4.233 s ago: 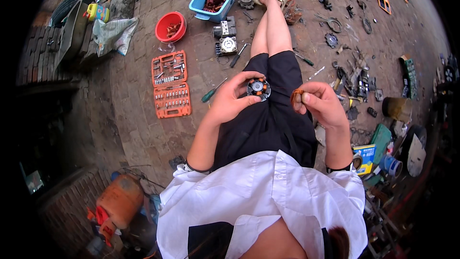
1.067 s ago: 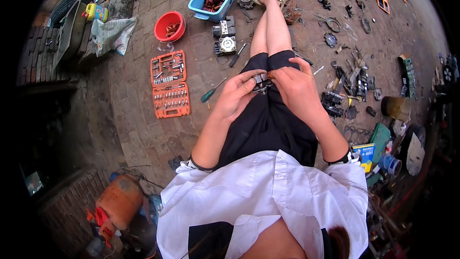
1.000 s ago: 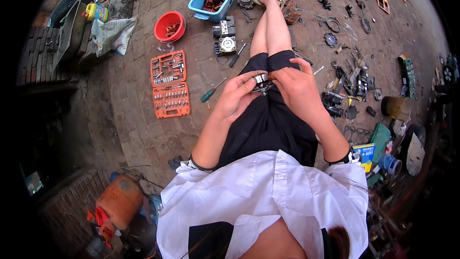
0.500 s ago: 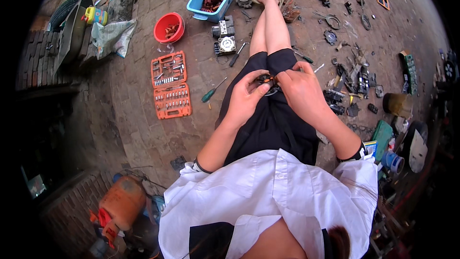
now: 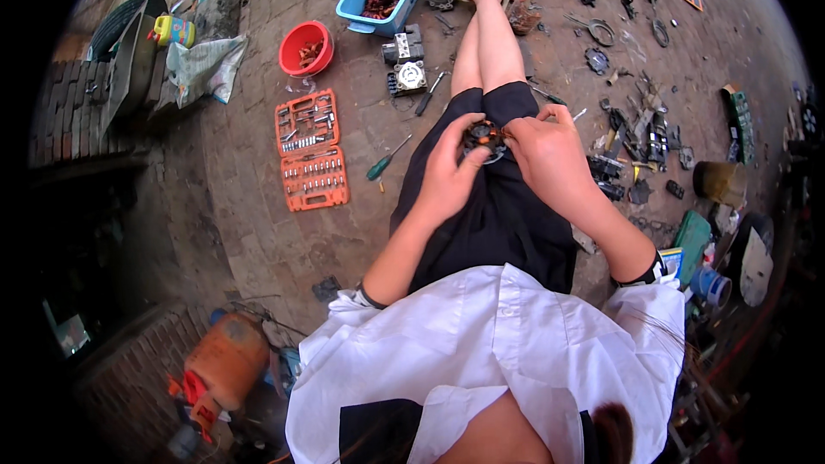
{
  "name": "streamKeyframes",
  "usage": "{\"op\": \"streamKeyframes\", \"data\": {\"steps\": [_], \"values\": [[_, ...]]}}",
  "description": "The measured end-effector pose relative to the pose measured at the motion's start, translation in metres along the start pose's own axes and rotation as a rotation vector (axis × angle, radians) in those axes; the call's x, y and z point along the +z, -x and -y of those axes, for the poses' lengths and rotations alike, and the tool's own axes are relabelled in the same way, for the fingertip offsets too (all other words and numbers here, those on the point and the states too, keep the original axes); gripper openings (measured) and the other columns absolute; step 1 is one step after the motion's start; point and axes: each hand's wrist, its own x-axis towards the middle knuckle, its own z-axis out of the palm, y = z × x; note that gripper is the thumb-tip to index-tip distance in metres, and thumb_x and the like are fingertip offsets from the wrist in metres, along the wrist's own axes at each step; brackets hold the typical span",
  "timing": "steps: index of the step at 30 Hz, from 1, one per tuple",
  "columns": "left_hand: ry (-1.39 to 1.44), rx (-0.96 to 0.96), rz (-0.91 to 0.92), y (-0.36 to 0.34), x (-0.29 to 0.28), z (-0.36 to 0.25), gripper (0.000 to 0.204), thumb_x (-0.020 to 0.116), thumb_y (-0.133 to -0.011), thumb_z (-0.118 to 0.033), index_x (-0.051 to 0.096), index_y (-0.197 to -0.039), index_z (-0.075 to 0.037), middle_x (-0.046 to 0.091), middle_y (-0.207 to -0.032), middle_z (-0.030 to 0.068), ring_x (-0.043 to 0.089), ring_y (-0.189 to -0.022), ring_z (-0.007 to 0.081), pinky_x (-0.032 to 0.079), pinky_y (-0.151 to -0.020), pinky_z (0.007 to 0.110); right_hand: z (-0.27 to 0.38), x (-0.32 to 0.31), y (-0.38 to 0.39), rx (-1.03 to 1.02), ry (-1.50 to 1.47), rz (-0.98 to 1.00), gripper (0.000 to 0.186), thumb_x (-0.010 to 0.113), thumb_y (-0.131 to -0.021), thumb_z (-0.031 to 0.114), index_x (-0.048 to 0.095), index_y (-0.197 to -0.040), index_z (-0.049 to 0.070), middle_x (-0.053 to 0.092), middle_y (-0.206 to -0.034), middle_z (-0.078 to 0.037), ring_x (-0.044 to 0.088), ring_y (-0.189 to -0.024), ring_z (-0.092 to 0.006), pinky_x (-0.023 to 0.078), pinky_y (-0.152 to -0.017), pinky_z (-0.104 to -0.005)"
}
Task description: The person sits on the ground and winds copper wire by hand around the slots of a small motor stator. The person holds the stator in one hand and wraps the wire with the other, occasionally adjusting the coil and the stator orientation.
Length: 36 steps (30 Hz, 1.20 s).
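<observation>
Above my lap, my left hand (image 5: 450, 167) grips a small round black part with copper-orange bits (image 5: 483, 137), thumb on the near side and fingers around the far left. My right hand (image 5: 550, 155) is closed at the part's right edge, fingertips bent in against it. Whether those fingertips also pinch something small is hidden. A pale, ring-like edge shows just beneath the part, over my black shorts (image 5: 481, 223).
Left of my legs lie an orange socket set (image 5: 314, 150), a green-handled screwdriver (image 5: 378, 168) and a metal motor unit (image 5: 410, 76). Farther off stand a red bowl (image 5: 292, 58) and a blue bin (image 5: 348, 9) with copper-coloured scraps. Loose dark parts (image 5: 657, 137) litter the ground at right.
The round part shows more of its face between my hands now. My right hand's fingers have drawn slightly right, toward the part's edge. The whole view has shifted a little.
</observation>
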Motion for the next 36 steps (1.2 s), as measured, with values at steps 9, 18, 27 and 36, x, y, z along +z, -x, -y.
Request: {"op": "streamKeyframes", "data": {"steps": [9,18,27,36], "values": [[0.698,-0.348,0.142,-0.002,0.002,-0.037,0.035,0.039,-0.1,-0.029,0.048,-0.115,0.0,0.058,-0.103,0.0134,0.062,-0.094,0.0221,0.055,-0.078,0.039,0.013,-0.03,-0.002,0.152,-0.377,0.105,0.004,0.063,-0.08,0.006,0.063,-0.081,0.002,0.062,-0.068,-0.008,0.053,-0.064,-0.0257,0.038,-0.075,-0.0337],[0.76,-0.461,0.053,0.004,0.0,-0.049,0.037,0.041,-0.099,-0.031,0.057,-0.101,0.003,0.063,-0.089,0.0142,0.064,-0.077,0.0231,0.052,-0.058,0.031,0.024,-0.035,-0.007,0.078,-0.323,0.068,0.003,0.064,-0.079,0.005,0.063,-0.081,0.003,0.063,-0.065,-0.004,0.057,-0.062,-0.024,0.039,-0.076,-0.0334],[0.764,-0.452,0.017,0.007,-0.002,-0.055,0.037,0.04,-0.099,-0.03,0.058,-0.1,0.003,0.064,-0.087,0.0149,0.063,-0.074,0.0235,0.049,-0.055,0.03,0.03,-0.036,-0.01,0.052,-0.26,0.048,0.005,0.064,-0.078,0.004,0.059,-0.076,0.004,0.061,-0.063,-0.005,0.058,-0.063,-0.0242,0.039,-0.076,-0.0336],[0.657,-0.399,-0.027,0.008,0.0,-0.054,0.037,0.04,-0.098,-0.031,0.057,-0.102,0.001,0.064,-0.087,0.0142,0.061,-0.072,0.0233,0.044,-0.053,0.028,0.032,-0.029,-0.005,0.068,-0.258,-0.002,0.008,0.065,-0.077,0.006,0.058,-0.074,0.004,0.059,-0.061,-0.006,0.055,-0.06,-0.0253,0.039,-0.073,-0.0334]]}}
